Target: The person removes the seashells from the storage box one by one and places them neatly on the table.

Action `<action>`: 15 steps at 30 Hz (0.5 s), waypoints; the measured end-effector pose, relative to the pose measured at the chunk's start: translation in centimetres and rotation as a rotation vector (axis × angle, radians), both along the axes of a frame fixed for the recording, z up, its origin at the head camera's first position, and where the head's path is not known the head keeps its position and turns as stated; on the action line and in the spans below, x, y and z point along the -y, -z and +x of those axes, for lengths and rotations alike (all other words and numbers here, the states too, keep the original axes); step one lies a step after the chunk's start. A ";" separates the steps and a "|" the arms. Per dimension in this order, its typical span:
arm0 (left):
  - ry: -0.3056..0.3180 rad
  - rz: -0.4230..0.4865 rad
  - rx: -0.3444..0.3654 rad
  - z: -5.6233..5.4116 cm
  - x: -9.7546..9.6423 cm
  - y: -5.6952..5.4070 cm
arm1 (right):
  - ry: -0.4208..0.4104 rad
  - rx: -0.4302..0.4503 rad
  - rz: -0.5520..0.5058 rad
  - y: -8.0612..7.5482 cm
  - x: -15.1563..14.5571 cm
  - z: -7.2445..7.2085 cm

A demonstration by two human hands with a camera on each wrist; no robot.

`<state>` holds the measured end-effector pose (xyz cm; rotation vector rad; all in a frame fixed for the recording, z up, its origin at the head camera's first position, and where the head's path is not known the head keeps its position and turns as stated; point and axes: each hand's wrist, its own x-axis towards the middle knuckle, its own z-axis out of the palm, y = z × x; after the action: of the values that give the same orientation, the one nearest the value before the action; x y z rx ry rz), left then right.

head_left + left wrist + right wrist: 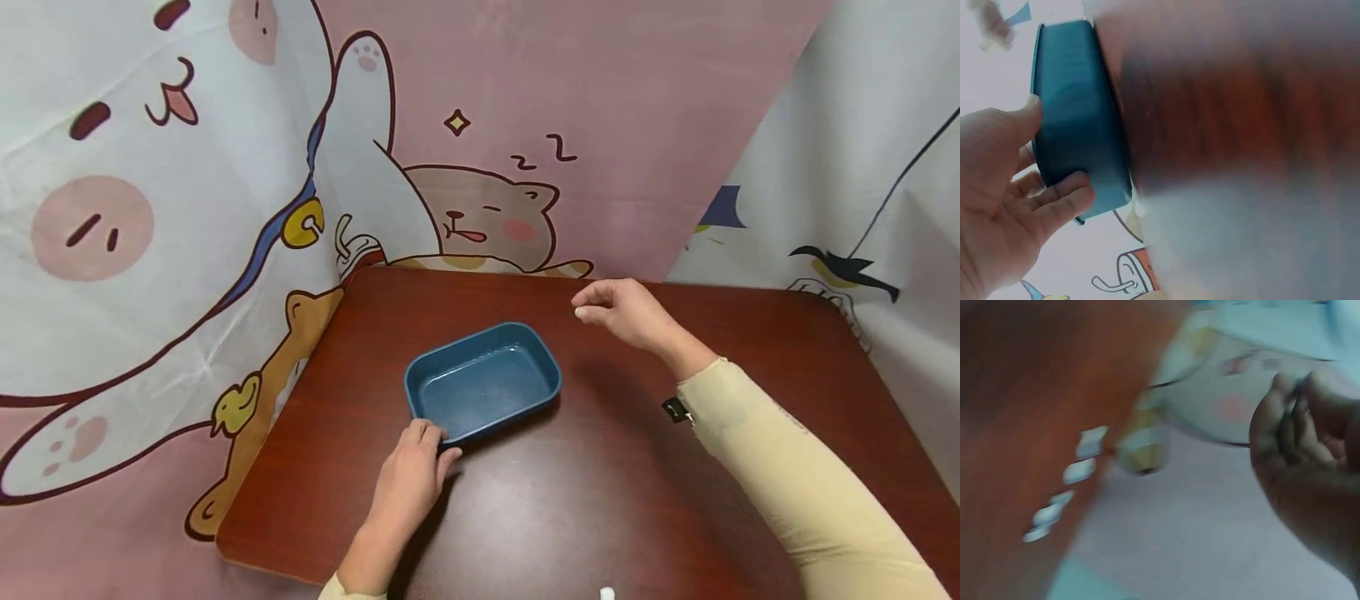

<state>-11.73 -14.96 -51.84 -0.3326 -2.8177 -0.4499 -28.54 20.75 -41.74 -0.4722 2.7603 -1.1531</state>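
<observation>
A dark blue rectangular tray with rounded corners stands on the brown table, its inside bare. At its near left corner, my left hand grips the wall. The left wrist view shows that thumb at the rim of the tray and fingers bent against its outer side. My right hand is raised beyond the tray's right end, thumb and forefinger tips together. Between those fingertips of the right hand, a tiny dark thing shows in the right wrist view, too blurred to name.
A small white object lies at the near edge of the head view. Several blurred whitish patches show on the table in the right wrist view. A curtain with cartoon animals hangs behind the table and along its left side.
</observation>
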 end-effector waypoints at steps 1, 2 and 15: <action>-0.003 0.006 0.014 -0.1 0.2 -0.1 | 0.033 -0.015 0.059 1.1 -0.4 -0.8; -0.001 0.011 0.023 -0.1 0.4 -0.1 | 0.055 -0.019 0.107 2.3 -0.7 -1.4; 0.068 0.076 0.070 -1.4 1.4 -0.7 | -0.035 -0.202 0.498 10.0 0.2 -4.9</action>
<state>-13.14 -16.32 -51.12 -0.4055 -2.8542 -0.5934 -33.44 20.58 -51.75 -0.5939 3.0421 -0.3941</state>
